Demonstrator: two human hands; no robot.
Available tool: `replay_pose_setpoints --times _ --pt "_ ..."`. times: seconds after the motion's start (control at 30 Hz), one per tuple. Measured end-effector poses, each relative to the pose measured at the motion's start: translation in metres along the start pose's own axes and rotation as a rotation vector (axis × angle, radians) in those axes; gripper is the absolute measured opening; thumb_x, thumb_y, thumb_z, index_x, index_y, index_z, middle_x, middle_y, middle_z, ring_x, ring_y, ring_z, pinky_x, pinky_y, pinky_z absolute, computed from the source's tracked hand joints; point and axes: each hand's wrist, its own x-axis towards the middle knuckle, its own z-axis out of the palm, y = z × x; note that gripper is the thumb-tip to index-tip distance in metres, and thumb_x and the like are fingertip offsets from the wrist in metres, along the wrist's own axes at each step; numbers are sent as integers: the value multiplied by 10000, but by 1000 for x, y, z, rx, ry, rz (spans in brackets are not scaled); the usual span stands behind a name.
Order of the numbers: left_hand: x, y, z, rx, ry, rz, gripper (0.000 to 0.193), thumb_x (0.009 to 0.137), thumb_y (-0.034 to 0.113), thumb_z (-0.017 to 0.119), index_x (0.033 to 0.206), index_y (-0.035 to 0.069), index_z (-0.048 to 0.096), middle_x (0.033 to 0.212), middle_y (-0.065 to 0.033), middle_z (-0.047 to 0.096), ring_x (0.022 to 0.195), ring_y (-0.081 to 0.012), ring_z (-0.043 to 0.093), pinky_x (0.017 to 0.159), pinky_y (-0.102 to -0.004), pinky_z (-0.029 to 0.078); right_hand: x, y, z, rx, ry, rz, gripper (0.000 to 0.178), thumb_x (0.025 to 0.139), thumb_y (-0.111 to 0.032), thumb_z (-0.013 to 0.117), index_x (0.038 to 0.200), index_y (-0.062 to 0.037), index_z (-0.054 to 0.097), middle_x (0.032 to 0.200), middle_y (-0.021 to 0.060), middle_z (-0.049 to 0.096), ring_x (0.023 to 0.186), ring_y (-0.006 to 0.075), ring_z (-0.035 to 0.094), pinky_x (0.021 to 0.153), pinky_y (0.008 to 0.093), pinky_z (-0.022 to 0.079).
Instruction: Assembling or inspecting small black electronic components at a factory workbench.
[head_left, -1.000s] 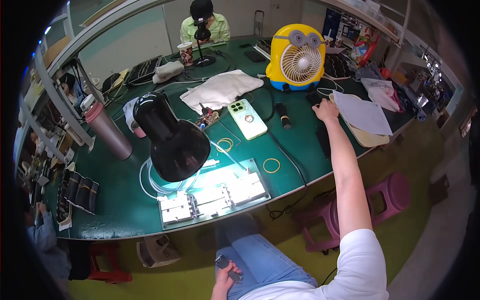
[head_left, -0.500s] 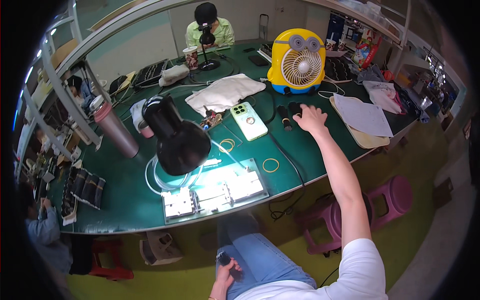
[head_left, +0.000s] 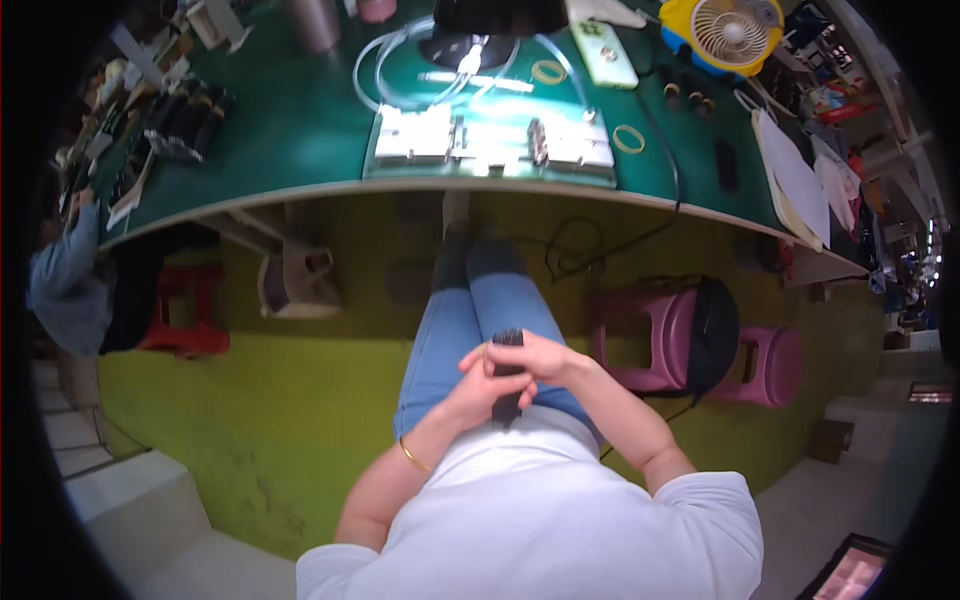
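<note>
Low over my lap, both hands meet around a bundle of black strands (head_left: 508, 338), held upright with its ends poking out above and below the fingers. My left hand (head_left: 482, 396) wraps the lower part, a gold bangle on its wrist. From the right side, my right hand (head_left: 545, 358) closes over the upper part, fingers overlapping the left ones. The middle of the bundle is hidden by the fingers. Beyond the table's near edge lies a lit metal fixture (head_left: 490, 145) with pale blocks on a plate.
On the green table (head_left: 290, 120) are a yellow rubber band (head_left: 628, 139), a light green phone (head_left: 605, 55), dark bundles (head_left: 690, 95), a yellow fan (head_left: 730, 35) and papers (head_left: 795, 170). More black bundles (head_left: 188, 120) lie left. Purple stools (head_left: 650, 340) stand right; a person's sleeve (head_left: 70, 265) shows left.
My right hand has come back from the dark bundles near the fan to my lap and joined the left on the black bundle. The view has tilted down.
</note>
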Motion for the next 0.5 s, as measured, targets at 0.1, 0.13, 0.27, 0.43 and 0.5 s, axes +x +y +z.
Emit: replay_pose_setpoints --times 0.1,0.13,0.27,0.43,0.5 --pt "-5 3 0 47 54 69 95 790 10 535 878 -26 533 759 -77 568 694 -138 572 665 -267 483 11 21 -1 42 98 -22 369 894 -329 419 1106 -43 514 969 62 556 528 81 520 423 197 446" --pt "-7 2 -1 30 62 67 95 790 10 535 878 -26 533 759 -77 568 694 -138 572 665 -267 483 14 27 0 42 132 -69 368 895 -328 416 1097 -38 520 974 65 557 552 80 521 426 194 443" --pt "-15 -1 -7 173 43 60 121 800 8 530 914 -31 532 815 -80 571 758 -143 577 718 -262 478 3 19 9 25 133 -49 377 898 -329 407 1087 -28 531 969 72 566 682 95 546 512 221 467" --pt "-23 -12 -2 -22 31 -140 121 809 13 527 921 -32 526 816 -78 567 751 -150 574 719 -268 472 3 -3 -3 -284 366 -516 401 889 -343 418 1112 -26 520 972 90 576 838 161 570 721 295 475" --pt "-22 -12 -1 -4 0 -151 125 815 15 521 931 -30 522 814 -77 565 745 -156 572 713 -280 470 1 -5 0 -512 319 -445 400 881 -339 432 1114 -25 516 971 100 577 859 171 570 750 302 463"
